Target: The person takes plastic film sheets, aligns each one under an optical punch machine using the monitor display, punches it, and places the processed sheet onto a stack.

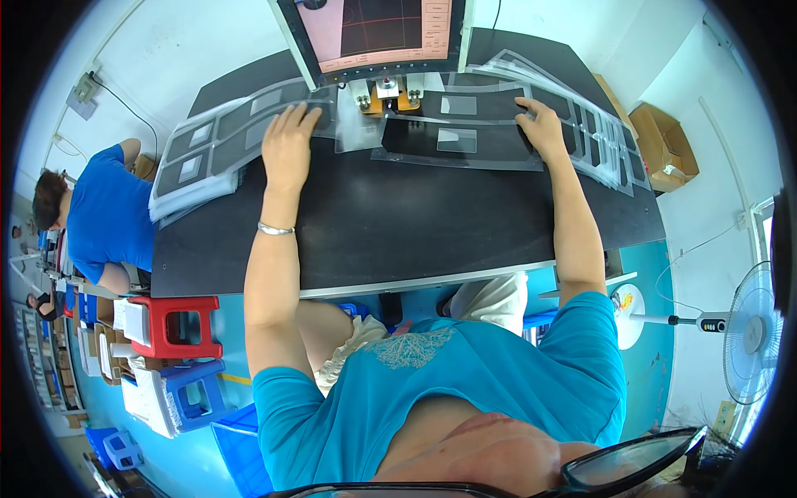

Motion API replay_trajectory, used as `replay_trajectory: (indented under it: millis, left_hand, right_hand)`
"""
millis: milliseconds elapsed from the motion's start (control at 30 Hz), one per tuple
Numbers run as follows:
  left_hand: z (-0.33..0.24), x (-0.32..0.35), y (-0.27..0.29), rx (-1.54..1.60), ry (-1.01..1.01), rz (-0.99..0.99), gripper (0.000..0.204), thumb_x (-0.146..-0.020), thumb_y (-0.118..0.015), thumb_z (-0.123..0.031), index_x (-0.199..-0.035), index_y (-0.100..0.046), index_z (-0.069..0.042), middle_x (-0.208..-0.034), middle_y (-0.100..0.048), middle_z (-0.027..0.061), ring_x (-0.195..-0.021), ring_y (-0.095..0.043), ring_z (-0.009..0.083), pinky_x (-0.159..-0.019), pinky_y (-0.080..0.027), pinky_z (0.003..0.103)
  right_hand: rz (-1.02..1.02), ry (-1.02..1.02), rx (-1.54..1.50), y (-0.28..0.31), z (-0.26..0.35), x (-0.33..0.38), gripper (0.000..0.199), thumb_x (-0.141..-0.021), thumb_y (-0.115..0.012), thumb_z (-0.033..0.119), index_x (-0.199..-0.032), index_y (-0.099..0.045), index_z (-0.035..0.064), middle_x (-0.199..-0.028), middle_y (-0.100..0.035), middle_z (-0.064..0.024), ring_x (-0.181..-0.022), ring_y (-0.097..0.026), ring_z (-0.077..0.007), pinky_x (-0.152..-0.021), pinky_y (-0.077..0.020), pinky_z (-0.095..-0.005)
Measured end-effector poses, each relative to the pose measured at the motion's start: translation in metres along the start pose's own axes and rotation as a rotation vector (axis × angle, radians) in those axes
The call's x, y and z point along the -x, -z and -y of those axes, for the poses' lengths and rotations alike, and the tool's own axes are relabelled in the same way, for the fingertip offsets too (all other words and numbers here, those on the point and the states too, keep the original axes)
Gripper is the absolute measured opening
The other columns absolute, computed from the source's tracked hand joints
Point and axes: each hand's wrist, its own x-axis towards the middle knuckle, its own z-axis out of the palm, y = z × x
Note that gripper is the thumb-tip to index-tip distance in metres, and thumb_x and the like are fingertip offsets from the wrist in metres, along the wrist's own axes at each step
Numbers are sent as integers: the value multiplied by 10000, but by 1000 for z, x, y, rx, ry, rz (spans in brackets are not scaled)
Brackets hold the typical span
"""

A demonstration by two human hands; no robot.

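My left hand (286, 149) is open, fingers spread, at the inner edge of a fanned stack of clear sheets with dark panels (237, 137) on the left. One similar film sheet (415, 145), with small pale rectangular windows, lies flat in the middle below the monitor. My right hand (544, 133) rests at the right end of this sheet, thumb and forefinger bent but apart. Its other fingers are partly hidden. Under the monitor, a small device with metal and orange parts (388, 95) stands at the sheet's upper left.
The black table (415, 224) carries another fanned stack of sheets (594, 137) on the right. A monitor (382, 37) stands at the back. Beyond the right edge are a cardboard box (664, 145) and a fan (751, 332). A co-worker in blue (108, 212) sits left, near a red stool (178, 328).
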Motion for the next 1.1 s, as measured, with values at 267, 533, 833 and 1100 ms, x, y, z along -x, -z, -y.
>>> replay_trajectory:
  millis: [267, 533, 833, 1100]
  left_hand:
    - [-30, 11, -9, 59, -35, 310, 412, -826, -588, 13, -1203, -682, -121, -1189, -704, 79, -1111, -667, 266, -909, -545, 384]
    - [-28, 11, -6, 88, -14, 332, 489, -778, -589, 78, -1212, -671, -131, -1192, -695, 74, -1098, -666, 262, -897, -552, 381]
    - [-29, 9, 0, 129, 15, 364, 511, -772, -578, 100, -1213, -683, -137, -1226, -687, 84, -1128, -654, 276, -911, -552, 400]
    - [-28, 12, -7, 134, -55, 267, 418, -791, -605, 65, -1171, -702, -79, -1189, -699, 104, -1138, -652, 268, -931, -531, 386]
  right_hand:
    - [36, -22, 19, 4, 3, 1, 448, -816, -652, 142, -1252, -684, 46, -1253, -683, -190, -1185, -638, -326, -1027, -464, -369]
    - [43, 1, 0, 5, -5, -1, 457, -811, -660, 128, -1259, -677, 36, -1215, -699, -180, -1130, -657, -303, -997, -476, -366]
    - [91, -73, -185, 9, 0, 0, 432, -833, -681, 95, -1258, -676, 15, -1205, -695, -157, -1099, -640, -250, -977, -471, -333]
    - [25, -99, -232, 1, -6, -3, 465, -817, -689, 121, -1274, -678, 37, -1213, -695, -155, -1063, -654, -242, -969, -477, -331]
